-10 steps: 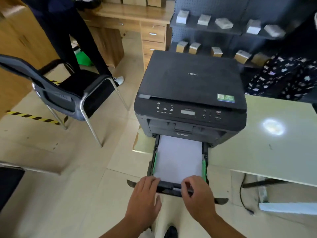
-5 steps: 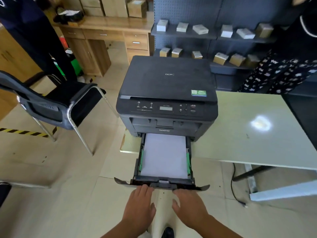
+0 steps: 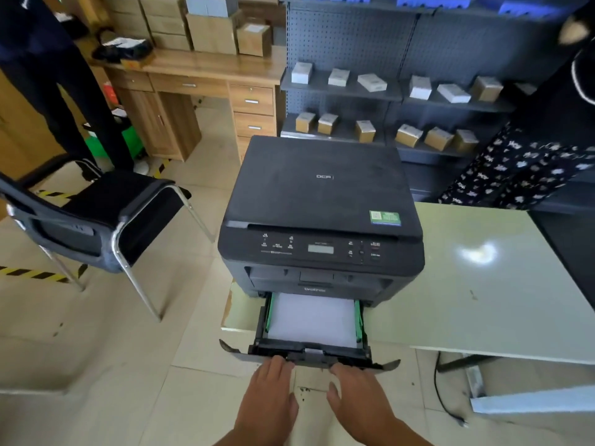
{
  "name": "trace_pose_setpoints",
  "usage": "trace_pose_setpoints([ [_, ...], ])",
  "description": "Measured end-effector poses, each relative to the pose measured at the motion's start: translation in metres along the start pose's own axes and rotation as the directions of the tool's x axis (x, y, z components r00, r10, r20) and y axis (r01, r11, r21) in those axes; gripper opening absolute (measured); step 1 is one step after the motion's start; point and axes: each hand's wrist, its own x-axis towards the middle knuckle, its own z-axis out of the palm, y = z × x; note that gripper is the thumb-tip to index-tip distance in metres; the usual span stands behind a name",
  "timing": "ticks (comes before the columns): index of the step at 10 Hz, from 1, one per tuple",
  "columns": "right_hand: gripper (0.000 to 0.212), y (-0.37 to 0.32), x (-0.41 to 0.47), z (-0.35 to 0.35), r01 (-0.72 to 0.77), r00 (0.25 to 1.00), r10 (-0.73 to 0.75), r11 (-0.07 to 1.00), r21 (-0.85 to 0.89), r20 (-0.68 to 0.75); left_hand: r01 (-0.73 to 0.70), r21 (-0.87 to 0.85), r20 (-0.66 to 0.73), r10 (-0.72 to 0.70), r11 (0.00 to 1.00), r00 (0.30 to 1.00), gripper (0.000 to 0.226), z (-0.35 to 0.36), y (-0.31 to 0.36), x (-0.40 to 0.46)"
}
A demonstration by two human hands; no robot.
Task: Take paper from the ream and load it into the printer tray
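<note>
A black desktop printer (image 3: 322, 220) sits on a pale table (image 3: 483, 300); its black pull-out tray (image 3: 310, 354) holds white paper (image 3: 312, 320). Left hand (image 3: 269, 400) and right hand (image 3: 357, 400), flat with fingers spread, press the tray's front edge

Bright, even indoor light, glare on the table (image 3: 476, 252), soft blur, wide-angle bending at edges

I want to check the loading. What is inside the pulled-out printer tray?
The tray holds white paper between green side guides. How thick the stack is, and its rear part under the printer, cannot be seen.
</note>
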Motion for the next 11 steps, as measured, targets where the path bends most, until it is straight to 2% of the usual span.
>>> trace_pose_setpoints([
  [1, 0.032, -0.001, 0.024, -0.008, -0.044, 0.998, 0.044, 0.999, -0.014, -0.043, -0.025, -0.009, 0.032, 0.026, 1.000, 0.999, 0.061, -0.007, -0.002, 0.027],
  [2, 0.044, -0.002, 0.044, -0.013, -0.076, 0.996, 0.074, 0.996, -0.048, -0.046, -0.045, 0.021, 0.040, 0.044, 0.999, 0.998, 0.069, -0.019, -0.008, 0.054],
  [3, 0.055, -0.001, 0.063, -0.023, -0.068, 0.997, 0.066, 0.995, -0.073, -0.034, -0.058, 0.039, 0.053, 0.055, 0.998, 0.997, 0.073, -0.030, -0.013, 0.079],
  [4, 0.052, 0.006, 0.080, -0.035, -0.026, 0.999, 0.024, 0.996, -0.086, -0.028, -0.057, 0.065, 0.052, 0.054, 0.996, 0.997, 0.072, -0.032, -0.015, 0.098],
  [5, 0.068, 0.020, 0.087, -0.036, 0.007, 0.999, -0.003, 0.993, -0.116, 0.036, -0.030, 0.084, 0.094, 0.022, 0.996, 0.995, 0.078, -0.028, -0.016, 0.108],
  [6, 0.069, 0.033, 0.097, -0.037, 0.050, 0.999, -0.049, 0.991, -0.125, 0.015, -0.055, 0.102, 0.005, 0.055, 0.993, 0.998, 0.079, -0.026, -0.012, 0.113],
  [8, 0.065, 0.031, 0.099, -0.047, 0.067, 0.997, -0.065, 0.994, -0.088, 0.032, -0.056, 0.147, 0.014, 0.054, 0.988, 0.998, 0.072, -0.036, -0.008, 0.120],
  [9, 0.068, 0.025, 0.095, -0.048, 0.041, 0.998, -0.037, 0.996, -0.084, 0.050, -0.012, 0.112, 0.055, 0.006, 0.994, 0.998, 0.075, -0.040, -0.009, 0.115],
  [10, 0.073, 0.025, 0.087, -0.038, -0.021, 0.998, 0.024, 0.999, -0.050, 0.057, 0.009, 0.072, 0.179, -0.022, 0.997, 0.984, 0.075, -0.037, -0.011, 0.107],
  [11, 0.069, 0.022, 0.084, -0.031, -0.067, 0.995, 0.069, 0.997, -0.029, 0.069, -0.028, 0.092, 0.198, 0.009, 0.995, 0.980, 0.069, -0.039, -0.011, 0.098],
])
